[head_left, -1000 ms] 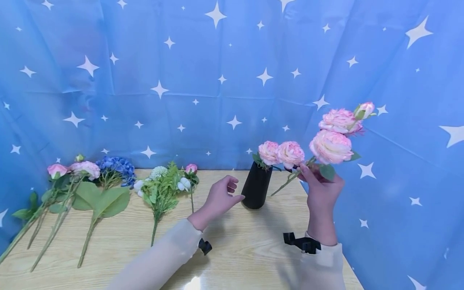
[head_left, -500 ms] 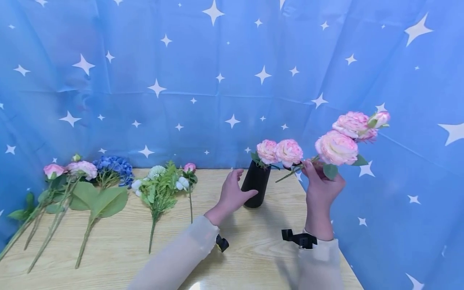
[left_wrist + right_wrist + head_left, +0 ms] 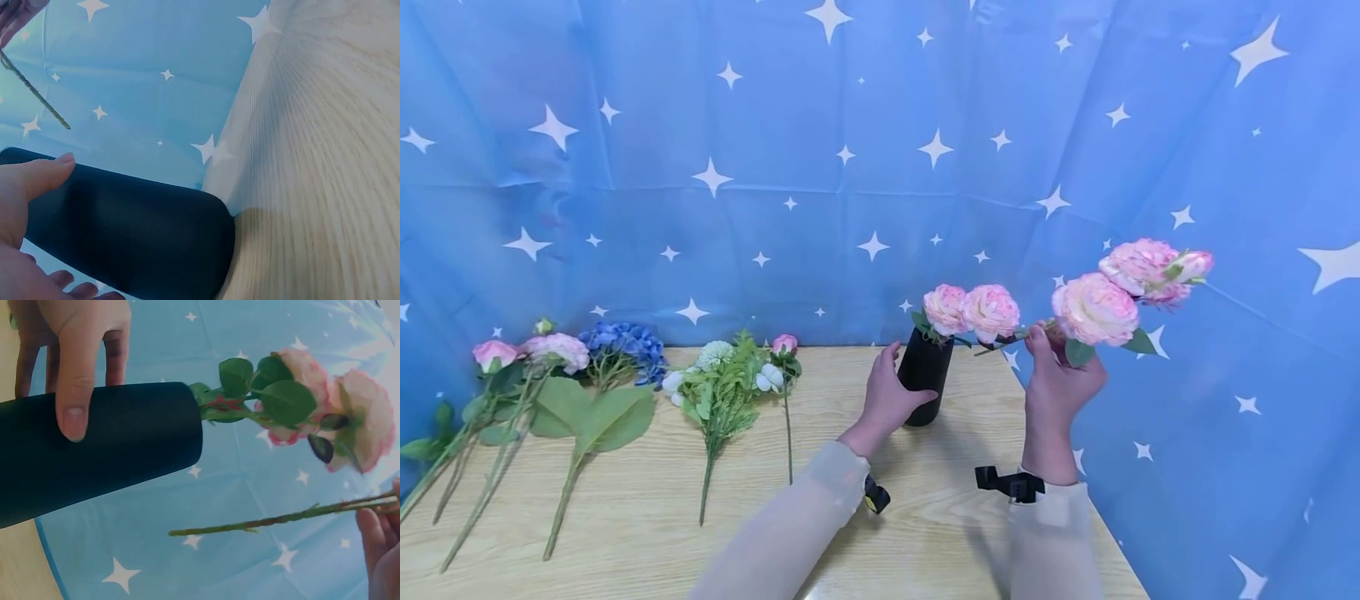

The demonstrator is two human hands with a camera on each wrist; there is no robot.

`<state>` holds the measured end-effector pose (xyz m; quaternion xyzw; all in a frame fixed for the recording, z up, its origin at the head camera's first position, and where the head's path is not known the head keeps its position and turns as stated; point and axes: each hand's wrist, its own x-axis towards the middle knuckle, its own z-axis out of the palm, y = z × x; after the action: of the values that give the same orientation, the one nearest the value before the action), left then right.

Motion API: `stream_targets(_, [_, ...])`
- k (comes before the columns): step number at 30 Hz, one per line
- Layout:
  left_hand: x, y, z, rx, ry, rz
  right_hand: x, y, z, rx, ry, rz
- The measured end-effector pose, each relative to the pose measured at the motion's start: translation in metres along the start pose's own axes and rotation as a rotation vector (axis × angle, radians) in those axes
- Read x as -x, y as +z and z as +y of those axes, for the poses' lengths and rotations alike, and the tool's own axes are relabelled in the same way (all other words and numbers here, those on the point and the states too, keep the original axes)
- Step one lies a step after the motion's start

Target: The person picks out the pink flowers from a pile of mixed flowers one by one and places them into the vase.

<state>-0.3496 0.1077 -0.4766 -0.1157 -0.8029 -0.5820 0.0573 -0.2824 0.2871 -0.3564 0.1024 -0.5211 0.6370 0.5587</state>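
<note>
My left hand (image 3: 887, 402) holds the black vase (image 3: 929, 367) from its left side, thumb across the front and fingers round the back. The left wrist view shows the thumb (image 3: 47, 175) lying on the vase's dark wall. Two pink peony blooms (image 3: 991, 312) stick out of the vase mouth and lean right, with green leaves (image 3: 284, 400) just at the rim. Off to the vase's right, my right hand (image 3: 1062, 390) pinches the stem of a pink peony spray (image 3: 1096, 308) below its blooms. Its bare stem (image 3: 250, 524) points toward the vase, apart from the mouth in the right wrist view.
On the wooden table (image 3: 640, 542) at left lie pink peonies (image 3: 556, 352), a blue hydrangea (image 3: 625, 348), a green-and-white fern bunch (image 3: 718, 392) and a single pink bud stem (image 3: 787, 417). A blue star-patterned curtain (image 3: 775, 125) hangs behind and along the right edge.
My left hand has moved right, from beside the vase to round it. The peony spray in my right hand has swung lower and rightward, its stem now nearer level.
</note>
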Motion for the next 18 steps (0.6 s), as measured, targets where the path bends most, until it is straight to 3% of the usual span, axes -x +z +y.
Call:
stream_targets(10, [-0.005,0.009,-0.008,0.021,0.023,0.049,-0.003,-0.003,0.013,-0.046,0.041,0.052])
stream_targets(18, [-0.003,0.012,-0.013,-0.017,0.042,0.025,-0.001,-0.001,0.007,-0.13,0.036,0.094])
